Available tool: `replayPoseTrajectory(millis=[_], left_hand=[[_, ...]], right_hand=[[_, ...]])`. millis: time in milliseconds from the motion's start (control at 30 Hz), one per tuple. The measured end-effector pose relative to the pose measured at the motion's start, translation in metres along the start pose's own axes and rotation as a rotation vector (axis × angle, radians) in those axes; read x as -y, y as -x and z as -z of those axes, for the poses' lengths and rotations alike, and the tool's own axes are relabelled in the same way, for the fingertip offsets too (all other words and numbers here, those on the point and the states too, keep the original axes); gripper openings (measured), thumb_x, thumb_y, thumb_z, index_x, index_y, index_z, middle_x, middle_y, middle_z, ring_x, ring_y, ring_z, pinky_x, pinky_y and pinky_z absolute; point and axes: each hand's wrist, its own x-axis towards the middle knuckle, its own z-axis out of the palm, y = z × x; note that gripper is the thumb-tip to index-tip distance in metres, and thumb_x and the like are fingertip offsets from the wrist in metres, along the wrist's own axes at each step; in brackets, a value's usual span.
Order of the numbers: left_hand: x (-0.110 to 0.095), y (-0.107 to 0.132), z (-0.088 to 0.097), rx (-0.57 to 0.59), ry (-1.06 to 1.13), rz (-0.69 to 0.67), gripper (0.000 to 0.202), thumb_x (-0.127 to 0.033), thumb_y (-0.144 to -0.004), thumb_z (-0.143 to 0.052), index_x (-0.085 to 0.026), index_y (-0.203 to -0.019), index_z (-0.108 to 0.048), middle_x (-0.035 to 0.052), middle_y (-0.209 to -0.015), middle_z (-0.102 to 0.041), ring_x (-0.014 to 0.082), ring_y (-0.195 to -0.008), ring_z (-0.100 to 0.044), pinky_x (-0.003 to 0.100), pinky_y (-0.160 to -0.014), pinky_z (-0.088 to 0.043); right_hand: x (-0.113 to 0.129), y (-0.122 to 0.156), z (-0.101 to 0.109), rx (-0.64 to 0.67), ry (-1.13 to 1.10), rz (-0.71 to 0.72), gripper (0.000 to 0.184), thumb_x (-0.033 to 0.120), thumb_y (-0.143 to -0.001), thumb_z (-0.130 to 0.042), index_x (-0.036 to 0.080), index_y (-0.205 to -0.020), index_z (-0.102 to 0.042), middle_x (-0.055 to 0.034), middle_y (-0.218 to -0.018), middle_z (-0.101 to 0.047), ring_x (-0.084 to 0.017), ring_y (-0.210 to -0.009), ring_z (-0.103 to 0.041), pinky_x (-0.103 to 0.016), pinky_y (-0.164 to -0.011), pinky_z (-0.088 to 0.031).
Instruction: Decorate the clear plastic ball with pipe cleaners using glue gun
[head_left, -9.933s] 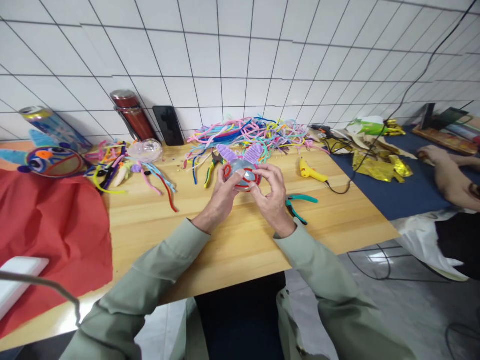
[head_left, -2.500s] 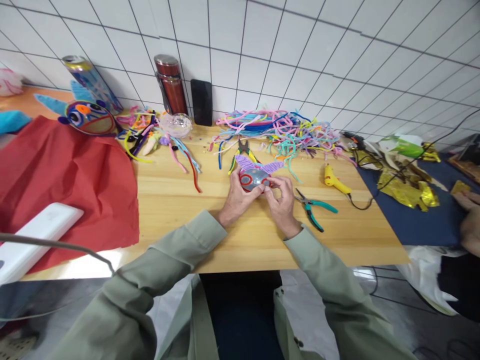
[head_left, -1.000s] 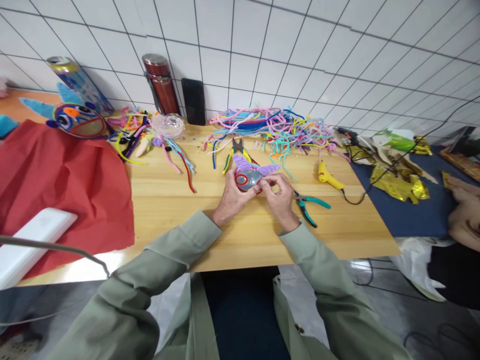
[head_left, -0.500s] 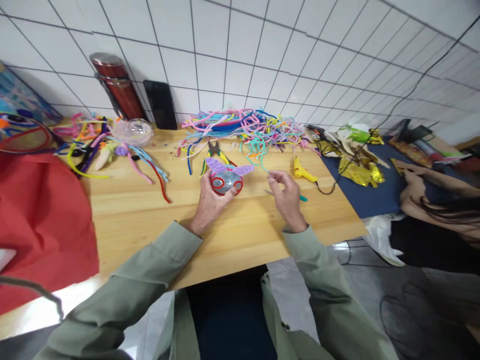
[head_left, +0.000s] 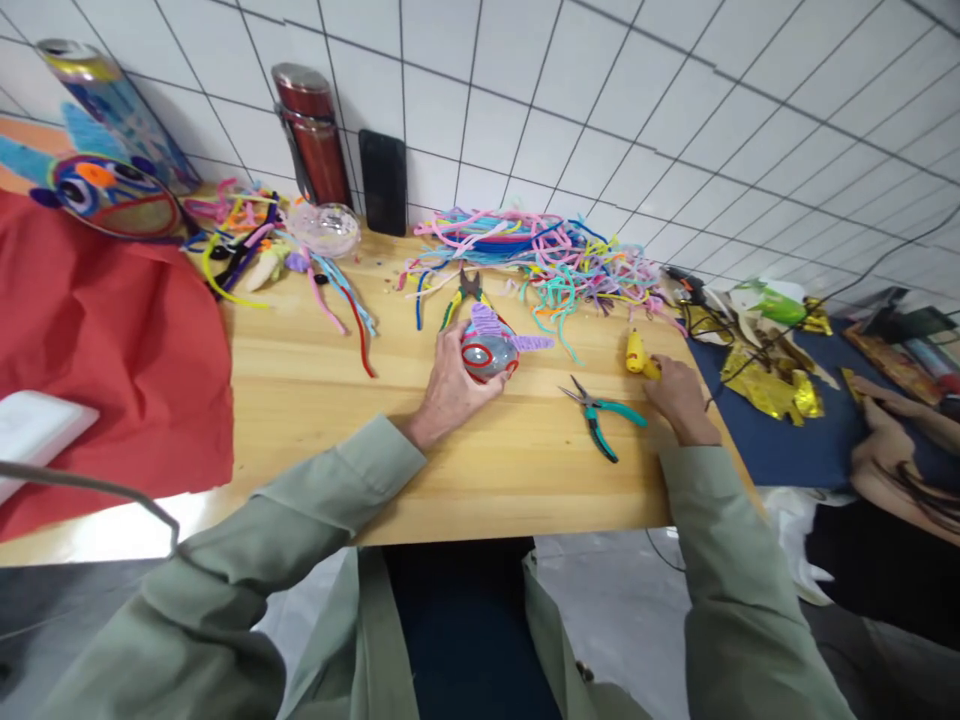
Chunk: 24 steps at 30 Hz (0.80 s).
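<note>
My left hand (head_left: 459,388) is closed around a clear plastic ball (head_left: 489,356) trimmed with red pipe-cleaner rings. Two purple pipe-cleaner ears (head_left: 487,320) stick out of its top. At the right, my right hand (head_left: 681,395) has its fingers closed on the handle of a yellow hot glue gun (head_left: 636,354), which lies on the table; the fingertips are partly hidden. Teal-handled needle-nose pliers (head_left: 596,408) lie with handles spread between my hands. Just behind the ball are yellow-and-green-handled cutting pliers (head_left: 469,290).
A heap of coloured pipe cleaners (head_left: 517,245) lies along the wall, with a teal bunch (head_left: 555,290) in front. A phone (head_left: 382,183) and red thermos (head_left: 313,135) stand behind. Red cloth (head_left: 180,400) covers the left. Another person's arm (head_left: 889,445) is at the far right.
My right hand has let go of the teal pipe cleaner and moved right to the glue gun. The ball has turned in my left hand, tilting its ears. The view has shifted.
</note>
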Motion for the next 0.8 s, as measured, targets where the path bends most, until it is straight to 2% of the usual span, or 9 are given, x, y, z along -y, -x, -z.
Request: replayPoseTrajectory(millis=[267, 400, 500, 600, 667, 800], left_hand=[[-0.004, 0.000, 0.002, 0.045, -0.034, -0.033, 0.098, -0.036, -0.082, -0.095, -0.023, -0.161, -0.038, 0.0206, -0.158, -0.061, 0.0414, -0.151, -0.064, 0.064, -0.129, -0.055], [-0.004, 0.000, 0.003, 0.041, -0.031, -0.047, 0.096, -0.036, -0.084, -0.094, -0.023, -0.161, -0.038, 0.0200, -0.157, -0.061, 0.0408, -0.151, -0.064, 0.063, -0.130, -0.055], [-0.003, 0.000, 0.001, 0.032, -0.009, -0.018, 0.096, -0.037, -0.084, -0.095, -0.022, -0.161, -0.039, 0.0198, -0.156, -0.061, 0.0400, -0.149, -0.065, 0.060, -0.128, -0.056], [0.000, 0.000, -0.001, 0.026, 0.017, 0.063, 0.099, -0.041, -0.085, -0.096, -0.022, -0.163, -0.037, 0.0188, -0.153, -0.061, 0.0382, -0.145, -0.067, 0.058, -0.125, -0.060], [0.001, 0.000, -0.002, 0.012, 0.030, 0.113, 0.101, -0.043, -0.085, -0.098, -0.023, -0.163, -0.037, 0.0181, -0.153, -0.061, 0.0370, -0.144, -0.068, 0.057, -0.124, -0.061], [0.003, 0.000, -0.002, -0.005, 0.058, 0.142, 0.102, -0.044, -0.085, -0.099, -0.023, -0.163, -0.038, 0.0182, -0.154, -0.060, 0.0366, -0.145, -0.068, 0.056, -0.125, -0.061]], right_hand=[[0.006, -0.015, 0.002, 0.090, 0.034, 0.024, 0.063, 0.021, -0.090, -0.063, 0.006, -0.150, -0.073, -0.0284, -0.123, -0.082, -0.042, -0.115, -0.076, -0.052, -0.102, -0.059], [0.016, -0.007, 0.017, 0.078, -0.001, 0.055, 0.050, 0.028, -0.094, -0.061, 0.013, -0.139, -0.078, -0.0233, -0.119, -0.083, -0.040, -0.112, -0.076, -0.049, -0.098, -0.059], [0.028, 0.022, 0.039, -0.015, -0.232, 0.050, 0.035, 0.041, -0.095, -0.065, 0.020, -0.120, -0.079, -0.0155, -0.110, -0.082, -0.036, -0.101, -0.075, -0.046, -0.090, -0.059], [0.053, 0.061, 0.068, -0.018, -0.562, 0.058, 0.030, 0.055, -0.095, -0.074, 0.026, -0.104, -0.074, -0.0046, -0.093, -0.074, -0.028, -0.083, -0.068, -0.041, -0.077, -0.057], [0.078, 0.085, 0.087, 0.016, -0.718, 0.126, 0.029, 0.057, -0.098, -0.079, 0.028, -0.099, -0.073, -0.0018, -0.092, -0.071, -0.025, -0.082, -0.066, -0.039, -0.076, -0.057], [0.136, 0.107, 0.116, 0.097, -0.920, 0.346, 0.028, 0.054, -0.101, -0.084, 0.031, -0.117, -0.081, -0.0067, -0.124, -0.081, -0.032, -0.116, -0.075, -0.050, -0.108, -0.061]])
